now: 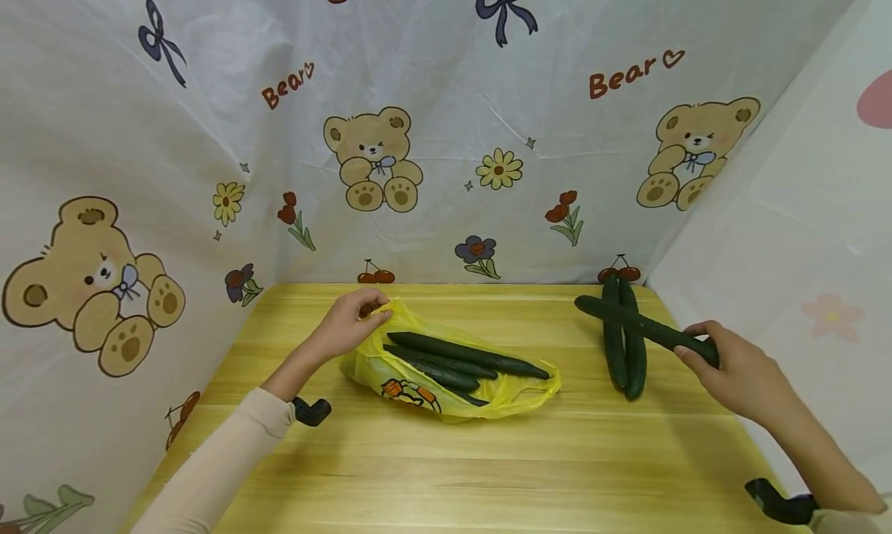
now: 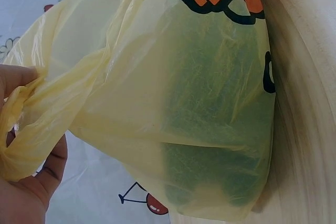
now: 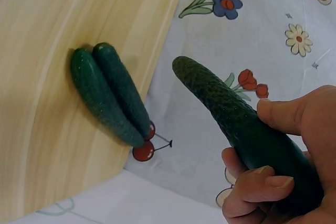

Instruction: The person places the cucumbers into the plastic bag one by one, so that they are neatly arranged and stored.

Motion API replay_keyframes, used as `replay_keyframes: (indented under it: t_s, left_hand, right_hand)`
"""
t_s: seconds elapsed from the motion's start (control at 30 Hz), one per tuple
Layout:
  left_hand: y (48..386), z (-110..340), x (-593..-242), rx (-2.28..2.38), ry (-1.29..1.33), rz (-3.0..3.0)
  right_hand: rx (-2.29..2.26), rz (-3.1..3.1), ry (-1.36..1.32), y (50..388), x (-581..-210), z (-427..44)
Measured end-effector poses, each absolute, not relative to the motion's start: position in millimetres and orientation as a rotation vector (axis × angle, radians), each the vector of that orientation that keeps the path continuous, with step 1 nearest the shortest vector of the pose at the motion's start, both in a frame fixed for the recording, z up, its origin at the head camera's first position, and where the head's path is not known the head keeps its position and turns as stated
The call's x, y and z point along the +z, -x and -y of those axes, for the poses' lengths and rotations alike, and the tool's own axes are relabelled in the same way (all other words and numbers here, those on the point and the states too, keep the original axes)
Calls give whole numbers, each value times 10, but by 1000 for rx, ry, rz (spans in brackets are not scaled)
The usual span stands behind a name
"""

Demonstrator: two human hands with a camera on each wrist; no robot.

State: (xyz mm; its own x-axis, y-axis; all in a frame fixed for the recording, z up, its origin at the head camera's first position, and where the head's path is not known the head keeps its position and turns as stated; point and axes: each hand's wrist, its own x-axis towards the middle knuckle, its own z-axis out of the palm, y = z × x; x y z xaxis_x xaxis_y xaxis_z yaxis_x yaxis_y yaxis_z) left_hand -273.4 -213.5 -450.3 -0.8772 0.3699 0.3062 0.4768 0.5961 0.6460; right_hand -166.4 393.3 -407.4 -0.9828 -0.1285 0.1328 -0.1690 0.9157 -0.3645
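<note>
L hand (image 1: 348, 319) grips bunched upper edge of yellow plastic bag (image 1: 372, 370); bag sits mouth open on wood-grain tabletop (image 1: 488, 472), w/ several bagged cucumbers (image 1: 474, 353) visible inside. R hand (image 1: 740, 371) grips single cucumber (image 1: 658, 332) nr. one end, held above tabletop, well R of bag. Two loose cucumbers (image 1: 635, 364) lie side by side, touching, nr. rear R corner. Bear-print sheet (image 1: 439, 85) stands behind.

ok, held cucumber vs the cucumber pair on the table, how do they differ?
The held cucumber is gripped in the right hand, above the table; the cucumber pair lies on it.
The held cucumber is single; the cucumber pair is two, side by side.
Shared: dark green, long, slim.
</note>
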Motion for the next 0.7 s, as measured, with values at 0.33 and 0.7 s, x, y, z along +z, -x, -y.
replay_keyframes:
  t_s: [0.33,0.7]
  left_hand:
    - [2740,2139,-4500,-1163,699,2685]
    - [2748,2141,-4508,-1161,705,2685]
  right_hand:
    - [617,2952,-300,1608,-4042,-3728]
    - [715,2985,-345,1529,-3956,-3535]
